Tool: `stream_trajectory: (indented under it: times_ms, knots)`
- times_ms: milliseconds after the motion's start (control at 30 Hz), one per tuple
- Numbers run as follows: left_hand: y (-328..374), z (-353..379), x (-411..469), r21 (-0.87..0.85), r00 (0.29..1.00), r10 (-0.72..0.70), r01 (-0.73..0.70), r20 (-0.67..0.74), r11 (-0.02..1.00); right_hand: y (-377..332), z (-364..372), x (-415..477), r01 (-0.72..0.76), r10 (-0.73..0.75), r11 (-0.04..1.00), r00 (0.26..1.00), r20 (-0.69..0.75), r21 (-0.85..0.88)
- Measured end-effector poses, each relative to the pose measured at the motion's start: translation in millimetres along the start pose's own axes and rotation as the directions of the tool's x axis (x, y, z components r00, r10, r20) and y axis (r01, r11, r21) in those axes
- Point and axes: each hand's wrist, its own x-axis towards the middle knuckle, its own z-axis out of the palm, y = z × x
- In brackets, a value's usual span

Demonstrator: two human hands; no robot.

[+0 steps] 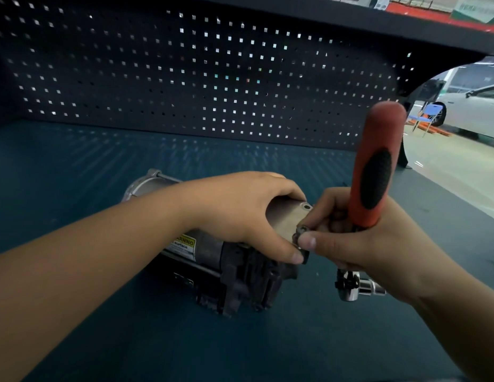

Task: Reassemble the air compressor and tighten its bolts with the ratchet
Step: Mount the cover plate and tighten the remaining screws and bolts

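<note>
The air compressor [207, 252] lies on its side on the blue bench mat [74, 175], a yellow warning label on its grey body. My left hand [240, 213] grips its metal cover plate [287, 216] from above. My right hand [361, 244] holds the ratchet [375, 172] upright in the palm, orange handle pointing up, chrome head and socket [356, 288] sticking out below. The thumb and fingertips of that same hand pinch a small bolt [302, 230] at the plate's near corner. A second bolt hole shows at the plate's far corner.
A dark pegboard [185, 78] stands behind the bench under a shelf. To the right, past the bench edge, are a workshop floor, a white car [477, 111] and a blue chair.
</note>
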Motion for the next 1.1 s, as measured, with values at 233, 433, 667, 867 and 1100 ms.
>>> stream_trajectory:
  times_ms: [233, 433, 667, 867, 1100]
  knots:
    - [1.6, 0.2, -0.7, -0.019, 1.0, 0.009, -0.009, -0.001, 1.0, 1.5, 1.6, 0.6, 0.064, -0.063, 0.998, 0.998, 0.012, -0.016]
    - [-1.0, 0.8, -0.4, -0.039, 1.0, 0.011, -0.011, 0.003, 0.999, 2.3, 2.3, -0.9, 0.056, -0.057, 0.998, 0.997, 0.044, 0.041]
    - [-1.6, 0.7, -0.6, -0.034, 1.0, 0.01, -0.009, 0.007, 0.999, 5.2, 2.1, -0.9, 0.048, -0.055, 0.993, 0.997, 0.058, 0.104]
    - [-1.2, 0.6, -0.6, -0.022, 1.0, 0.017, -0.017, 0.004, 1.0, 6.1, 2.4, -0.1, 0.043, -0.046, 0.996, 0.999, 0.03, 0.073]
    - [0.8, 0.9, -1.5, 0.016, 0.999, 0.028, -0.028, -0.017, 0.999, 8.0, 4.0, 0.1, 0.037, -0.037, 0.993, 0.999, -0.001, 0.113]
